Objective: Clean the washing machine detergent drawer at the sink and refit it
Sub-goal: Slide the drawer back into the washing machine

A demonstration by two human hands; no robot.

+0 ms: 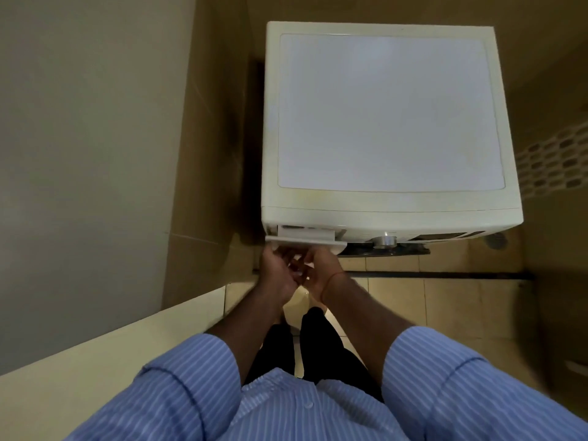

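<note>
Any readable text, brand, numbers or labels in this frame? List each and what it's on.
None can be read.
Washing machine: no brand or lettering shows on its top.
Control panel: dark display strips seen edge-on, any markings too foreshortened and blurred to read.
Dial: no legible markings around it.
Detergent drawer: front face plain from this angle; both hands are at it.
Striped shirt: no print.

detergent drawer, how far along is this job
The white plastic detergent drawer sits partly out of the white front-loading washing machine. Both hands, left hand and right hand, are at its front, fingers under it. Whether it has been washed cannot be told; no sink shows.
</note>
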